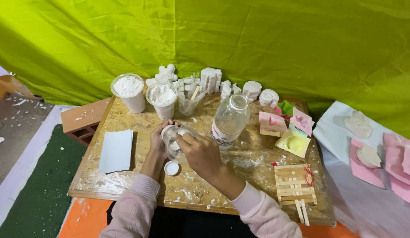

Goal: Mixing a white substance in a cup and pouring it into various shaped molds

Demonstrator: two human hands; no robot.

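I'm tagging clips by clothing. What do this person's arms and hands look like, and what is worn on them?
Both arms wear pale pink, soft knit long sleeves with ribbed cuffs ending at the wrists. The left hand and right hand are bare: no gloves, rings, watch or bracelet visible.

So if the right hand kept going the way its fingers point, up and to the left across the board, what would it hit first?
The right hand already touches the clear cup that the left hand holds. Past that, the line probably leads to the powder cup, though depth is hard to judge.
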